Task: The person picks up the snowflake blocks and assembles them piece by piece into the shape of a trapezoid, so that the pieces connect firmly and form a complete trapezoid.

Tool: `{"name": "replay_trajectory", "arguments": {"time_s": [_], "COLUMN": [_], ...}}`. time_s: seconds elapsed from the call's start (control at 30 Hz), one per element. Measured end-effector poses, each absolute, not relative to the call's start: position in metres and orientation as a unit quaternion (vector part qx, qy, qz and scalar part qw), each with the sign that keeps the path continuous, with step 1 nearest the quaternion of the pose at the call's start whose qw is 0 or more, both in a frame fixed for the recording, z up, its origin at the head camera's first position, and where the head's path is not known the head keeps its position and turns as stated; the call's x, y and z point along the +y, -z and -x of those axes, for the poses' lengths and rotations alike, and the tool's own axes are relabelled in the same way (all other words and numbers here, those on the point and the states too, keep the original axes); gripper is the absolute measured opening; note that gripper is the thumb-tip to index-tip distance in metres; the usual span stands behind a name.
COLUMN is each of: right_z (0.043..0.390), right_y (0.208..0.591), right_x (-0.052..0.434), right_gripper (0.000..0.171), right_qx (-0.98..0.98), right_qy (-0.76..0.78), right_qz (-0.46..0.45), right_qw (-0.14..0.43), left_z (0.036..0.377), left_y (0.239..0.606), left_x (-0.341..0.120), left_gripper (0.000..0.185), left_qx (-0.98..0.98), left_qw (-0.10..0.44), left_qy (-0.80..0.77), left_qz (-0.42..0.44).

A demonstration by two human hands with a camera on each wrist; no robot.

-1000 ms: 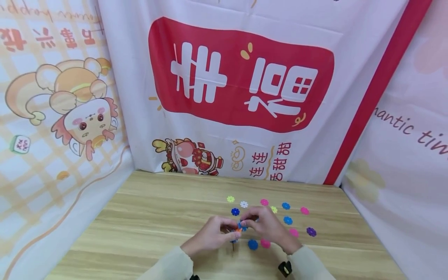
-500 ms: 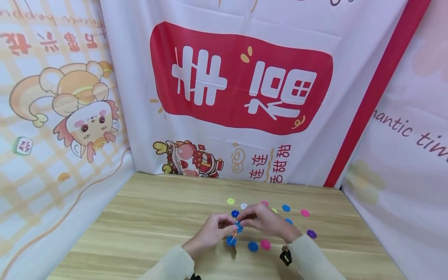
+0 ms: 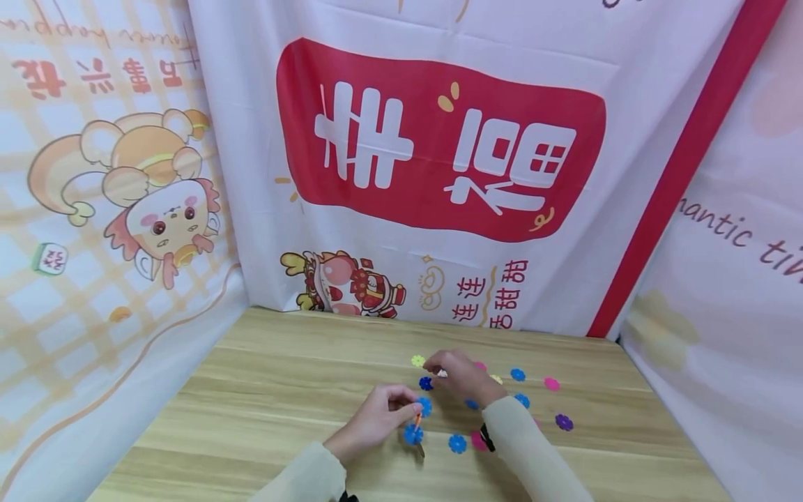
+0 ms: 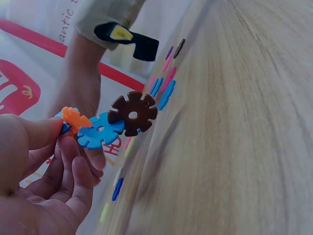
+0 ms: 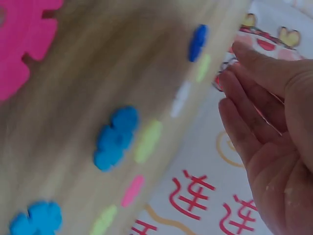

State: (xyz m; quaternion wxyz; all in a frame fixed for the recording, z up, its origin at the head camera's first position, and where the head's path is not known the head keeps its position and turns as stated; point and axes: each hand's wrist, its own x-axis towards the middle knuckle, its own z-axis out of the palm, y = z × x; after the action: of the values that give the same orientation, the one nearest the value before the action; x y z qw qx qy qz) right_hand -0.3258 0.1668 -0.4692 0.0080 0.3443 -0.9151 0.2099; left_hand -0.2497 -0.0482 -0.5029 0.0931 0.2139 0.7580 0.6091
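My left hand (image 3: 376, 416) pinches a chain of joined flower-shaped plastic discs between thumb and fingers, above the table. In the left wrist view an orange disc (image 4: 73, 119) is by the fingertips, then a light blue disc (image 4: 100, 131), then a brown disc (image 4: 132, 113) at the free end. Another blue piece, partly hidden, is at the fingertips. My right hand (image 3: 464, 378) holds nothing; its fingers are loosely bent in the right wrist view. It hovers near a white disc (image 3: 442, 374), a dark blue disc (image 3: 426, 383) and a yellow disc (image 3: 418, 360).
Several loose discs lie to the right on the wooden table (image 3: 282, 376), among them a purple disc (image 3: 564, 422), a pink disc (image 3: 552, 384) and a blue disc (image 3: 457, 443). My right forearm covers part of them. Printed cloth (image 3: 439, 139) walls the back and sides.
My right hand has let go of the disc chain and moved away, forward over the far discs. My left hand stays nearly in place, still pinching the chain.
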Motion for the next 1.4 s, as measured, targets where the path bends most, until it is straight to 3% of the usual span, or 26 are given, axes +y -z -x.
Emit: {"name": "replay_trajectory", "arguments": {"time_s": [0.27, 0.53, 0.63, 0.87, 1.07, 1.4], "right_z": [0.329, 0.338, 0.336, 0.319, 0.3, 0.271], "right_y": [0.488, 0.488, 0.485, 0.467, 0.449, 0.435], "right_x": [0.154, 0.158, 0.163, 0.174, 0.183, 0.192], "right_gripper": [0.029, 0.006, 0.004, 0.008, 0.003, 0.011], "right_qx": [-0.931, -0.931, -0.924, -0.911, -0.896, -0.873], "right_qy": [-0.191, -0.205, -0.219, -0.264, -0.281, -0.295], "right_qz": [-0.31, -0.302, -0.312, -0.316, -0.344, -0.386], "right_qw": [-0.01, -0.02, -0.022, -0.026, -0.007, 0.034], "left_z": [0.248, 0.251, 0.25, 0.253, 0.255, 0.255], "left_y": [0.502, 0.503, 0.504, 0.507, 0.505, 0.503], "left_x": [-0.052, -0.058, -0.058, -0.057, -0.054, -0.05], "left_gripper": [0.018, 0.018, 0.018, 0.015, 0.019, 0.019], "left_qx": [0.763, 0.768, 0.769, 0.769, 0.761, 0.757], "left_qw": [0.084, 0.09, 0.09, 0.092, 0.105, 0.12], "left_qy": [-0.605, -0.6, -0.601, -0.6, -0.609, -0.611], "left_qz": [-0.21, -0.205, -0.199, -0.199, -0.199, -0.197]}}
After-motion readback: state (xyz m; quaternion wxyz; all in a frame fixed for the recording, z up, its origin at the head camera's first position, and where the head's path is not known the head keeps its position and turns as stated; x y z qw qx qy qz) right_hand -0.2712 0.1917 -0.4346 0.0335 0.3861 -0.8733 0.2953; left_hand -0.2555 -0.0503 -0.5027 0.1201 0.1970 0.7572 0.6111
